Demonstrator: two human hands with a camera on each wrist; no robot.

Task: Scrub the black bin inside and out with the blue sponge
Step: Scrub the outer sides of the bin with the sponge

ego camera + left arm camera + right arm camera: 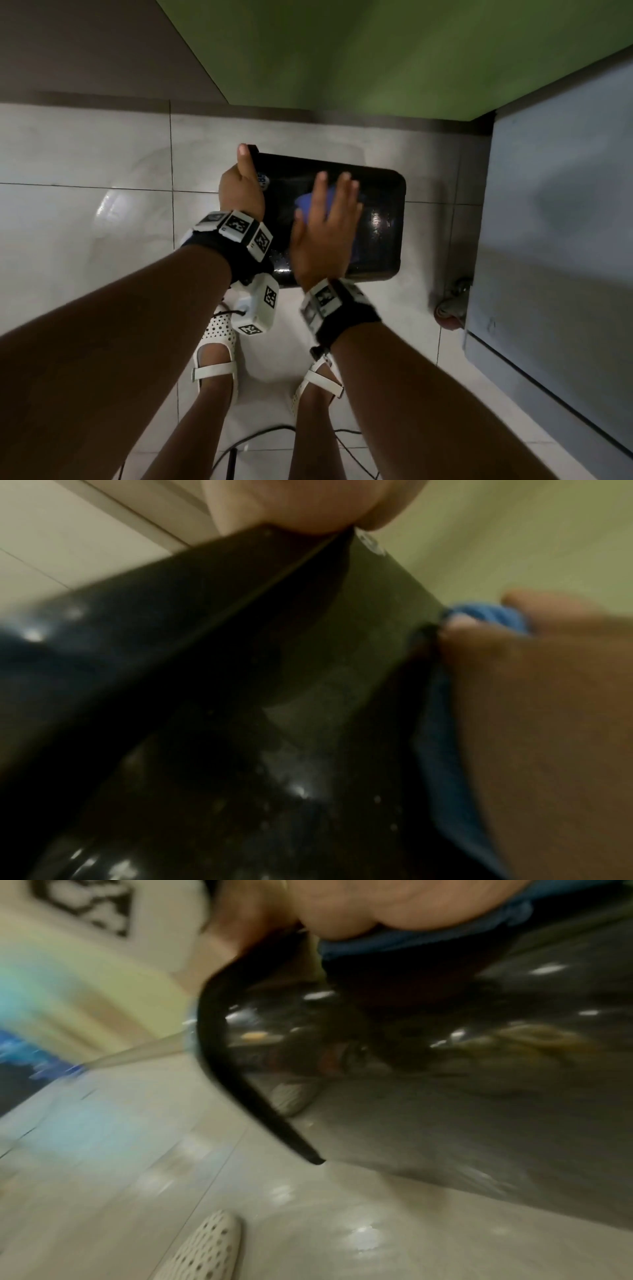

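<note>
- Lying on its side above the pale tiled floor (85, 205), head view: black bin (380, 236), glossy hard plastic, rectangular with rounded corners; long axis runs left to right, broad side wall facing up toward the camera.
- Left hand (241, 192): curled round the bin's left edge, thumb laid along it, gripping.
- Right hand (325, 233): fingers straight and spread, flat on the blue sponge (308, 202), pressing it against the upturned wall.
- White perforated shoes (215, 353) below the bin; a grey cabinet (555, 240) to the right.
- Left wrist view, blurred: bin (205, 669) wall wet-speckled and shiny; sponge (441, 750) soft, matte, sandwiched between right hand (548, 737) and wall.
- Right wrist view, blurred: bin (445, 1096) surface mirror-like, with a thin curved rim; sponge (411, 938) under the palm.
</note>
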